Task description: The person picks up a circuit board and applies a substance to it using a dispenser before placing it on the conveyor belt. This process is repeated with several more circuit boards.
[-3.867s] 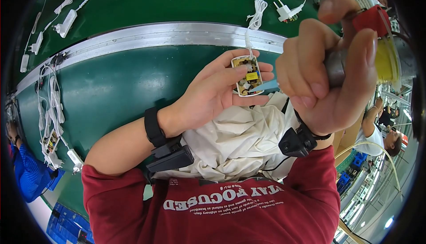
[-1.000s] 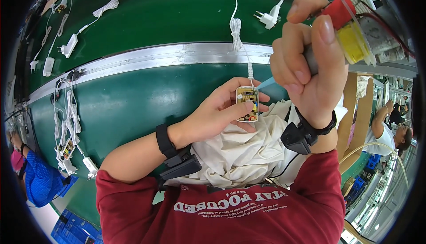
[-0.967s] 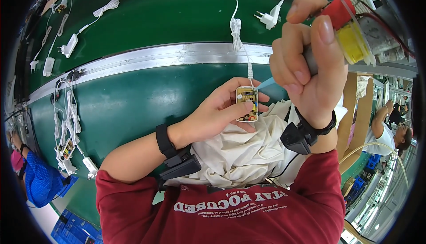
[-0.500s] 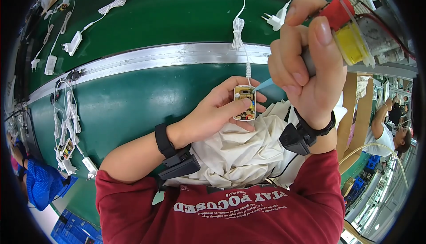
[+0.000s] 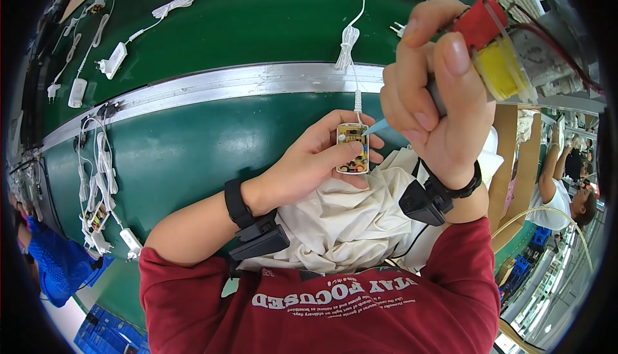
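Note:
My left hand (image 5: pixel 328 151) is closed around an opened power adapter (image 5: pixel 353 156), thumb across its bare circuit board. A white cable runs from the adapter's far end over the metal rail. My right hand (image 5: pixel 444 90), raised at the right, grips a dispensing tool (image 5: pixel 505 74) with red and yellow parts, a grey body and dark wires. Its light-blue tapered nozzle (image 5: pixel 380 125) points at the far right corner of the board. Whether the tip touches the board cannot be made out. Crumpled white cloth (image 5: pixel 347 219) lies under the adapter, over my lap.
Beyond the metal rail (image 5: pixel 244 80), a green belt (image 5: pixel 257 19) carries white adapters (image 5: pixel 113 60) with bundled cables. More corded adapters (image 5: pixel 100 186) lie in a bunch on the near green surface. A cardboard box (image 5: pixel 505 161) stands at right. People are at both sides.
My right hand and the dispensing tool have shifted slightly left. The adapters and cables beyond the rail have slid a little to the right. My left hand has barely moved.

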The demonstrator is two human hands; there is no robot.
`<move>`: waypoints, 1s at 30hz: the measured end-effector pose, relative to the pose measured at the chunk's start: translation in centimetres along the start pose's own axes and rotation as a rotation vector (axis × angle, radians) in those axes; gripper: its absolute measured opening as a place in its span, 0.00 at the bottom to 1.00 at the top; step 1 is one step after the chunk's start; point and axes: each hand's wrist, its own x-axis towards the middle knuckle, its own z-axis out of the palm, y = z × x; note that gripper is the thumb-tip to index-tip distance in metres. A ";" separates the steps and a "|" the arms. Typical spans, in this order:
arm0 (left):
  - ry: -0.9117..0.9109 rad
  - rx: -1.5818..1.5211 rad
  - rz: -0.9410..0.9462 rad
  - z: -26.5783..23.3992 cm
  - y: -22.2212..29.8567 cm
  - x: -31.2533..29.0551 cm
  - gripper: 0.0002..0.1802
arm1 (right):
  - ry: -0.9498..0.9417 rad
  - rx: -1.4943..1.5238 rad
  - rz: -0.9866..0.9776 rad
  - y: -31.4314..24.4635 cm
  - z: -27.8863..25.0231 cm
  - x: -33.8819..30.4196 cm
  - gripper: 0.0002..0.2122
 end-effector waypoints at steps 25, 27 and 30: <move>-0.028 0.064 0.020 0.0 -0.2 0.0 0.22 | 0.018 -0.083 0.078 -1.6 0.6 -0.2 0.13; -0.034 0.085 0.026 0.1 -0.3 -0.1 0.22 | 0.020 -0.091 0.083 -1.5 0.8 0.1 0.13; -0.065 0.123 0.038 0.1 -0.4 -0.2 0.25 | 0.023 -0.104 0.090 -1.6 0.9 0.1 0.12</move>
